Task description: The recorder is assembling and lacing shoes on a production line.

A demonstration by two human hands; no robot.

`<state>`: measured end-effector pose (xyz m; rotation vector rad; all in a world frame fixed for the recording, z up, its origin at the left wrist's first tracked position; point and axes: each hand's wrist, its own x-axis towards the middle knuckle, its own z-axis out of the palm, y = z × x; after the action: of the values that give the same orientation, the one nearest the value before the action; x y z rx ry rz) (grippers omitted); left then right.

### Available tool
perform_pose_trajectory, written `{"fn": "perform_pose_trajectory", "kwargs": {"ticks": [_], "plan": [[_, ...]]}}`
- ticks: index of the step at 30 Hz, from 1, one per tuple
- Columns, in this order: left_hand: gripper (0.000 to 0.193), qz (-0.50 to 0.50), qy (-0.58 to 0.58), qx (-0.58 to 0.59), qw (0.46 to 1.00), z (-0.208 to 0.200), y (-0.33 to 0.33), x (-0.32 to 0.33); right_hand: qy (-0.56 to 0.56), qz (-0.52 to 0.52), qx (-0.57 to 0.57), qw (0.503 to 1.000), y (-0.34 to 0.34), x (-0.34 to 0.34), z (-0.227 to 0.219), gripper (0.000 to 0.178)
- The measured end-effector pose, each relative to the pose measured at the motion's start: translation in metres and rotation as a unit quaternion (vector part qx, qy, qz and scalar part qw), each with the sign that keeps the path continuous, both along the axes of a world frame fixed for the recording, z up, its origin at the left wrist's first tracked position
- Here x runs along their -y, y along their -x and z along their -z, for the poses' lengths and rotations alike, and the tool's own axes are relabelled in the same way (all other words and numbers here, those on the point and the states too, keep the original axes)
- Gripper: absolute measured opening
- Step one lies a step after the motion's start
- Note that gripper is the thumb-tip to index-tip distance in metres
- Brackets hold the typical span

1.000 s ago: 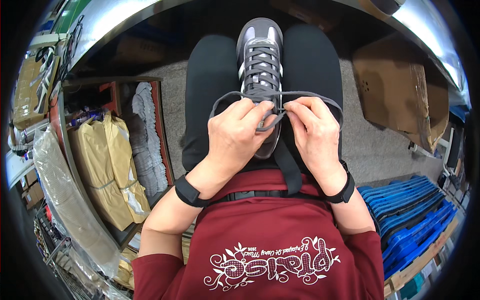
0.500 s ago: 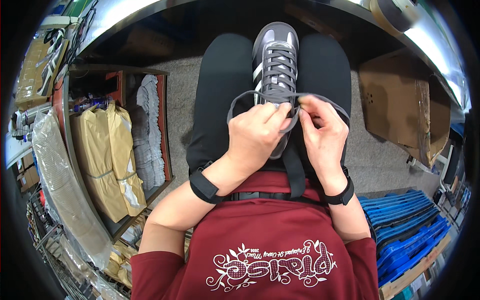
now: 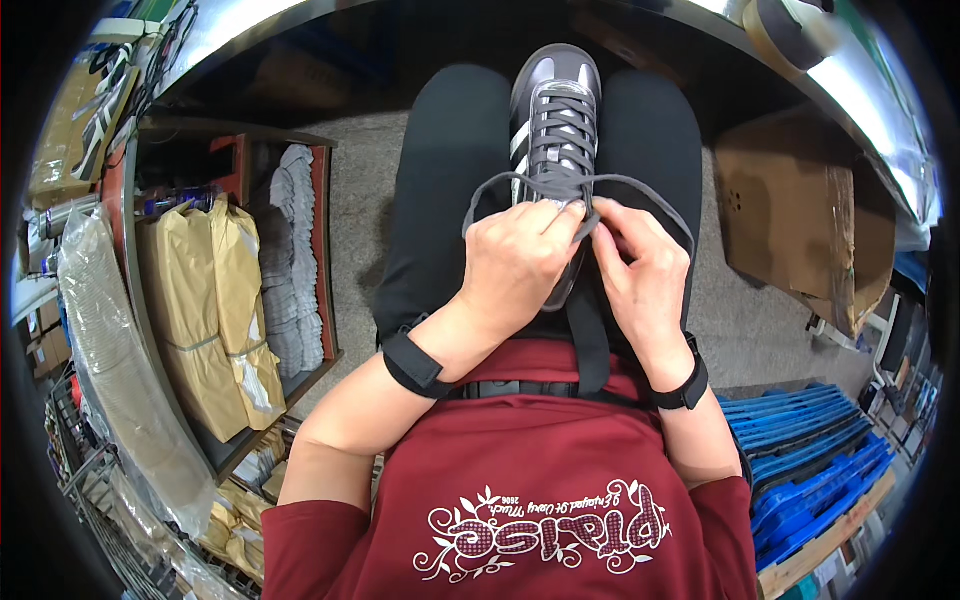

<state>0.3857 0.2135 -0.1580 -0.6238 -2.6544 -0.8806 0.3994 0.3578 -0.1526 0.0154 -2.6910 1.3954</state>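
A silver and grey sneaker (image 3: 558, 110) with white side stripes rests between my thighs, its toe pointing away from me. The grey shoelace (image 3: 563, 184) is threaded up the front, and its loose ends arc out to both sides. Over the collar of the sneaker, my left hand (image 3: 520, 250) pinches the lace. Close against it, my right hand (image 3: 645, 262) closes thumb and fingers on the lace as well. A small loop of lace sits between the fingertips; its exact path is partly hidden by my fingers.
On the left, a drawer (image 3: 335, 250) holds brown paper bundles (image 3: 190, 310) and grey crumpled cloth (image 3: 292, 260). A cardboard box (image 3: 785, 215) stands on the right, with stacked blue plastic pallets (image 3: 810, 460) behind it. A metal-edged table (image 3: 300, 35) curves across the far side.
The small loop has drawn smaller between my hands. My right fingertips have come slightly lower and nearer my left hand. The sneaker has shifted slightly right.
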Motion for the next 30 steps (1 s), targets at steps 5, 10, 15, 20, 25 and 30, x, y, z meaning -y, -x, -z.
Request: {"fn": "perform_pose_trajectory", "kwargs": {"ticks": [5,10,15,20,25,30], "plan": [[0.018,0.057,0.052,-0.062,0.995,0.001,0.005,-0.009,0.114,0.075,0.068,0.988,0.002,0.005,-0.004,0.024],[0.008,0.058,0.047,-0.047,0.996,-0.008,-0.001,0.0,-0.068,-0.052,-0.098,0.992,0.004,0.001,-0.001,0.026],[0.021,0.114,-0.084,0.224,0.964,-0.05,-0.02,0.047,-0.154,-0.233,-0.204,0.938,-0.009,-0.009,-0.001,0.023],[0.021,0.037,-0.309,0.438,0.843,-0.054,0.032,0.118,-0.014,-0.278,-0.154,0.948,0.0,-0.017,-0.068,0.03],[0.034,0.12,-0.739,0.358,0.558,-0.04,0.072,0.163,0.288,-0.133,-0.058,0.947,-0.012,-0.053,-0.125,0.011],[0.035,0.089,-0.798,0.223,0.553,-0.03,0.066,0.192,-0.3,-0.183,-0.053,0.935,-0.005,-0.02,-0.068,0.044]]}}
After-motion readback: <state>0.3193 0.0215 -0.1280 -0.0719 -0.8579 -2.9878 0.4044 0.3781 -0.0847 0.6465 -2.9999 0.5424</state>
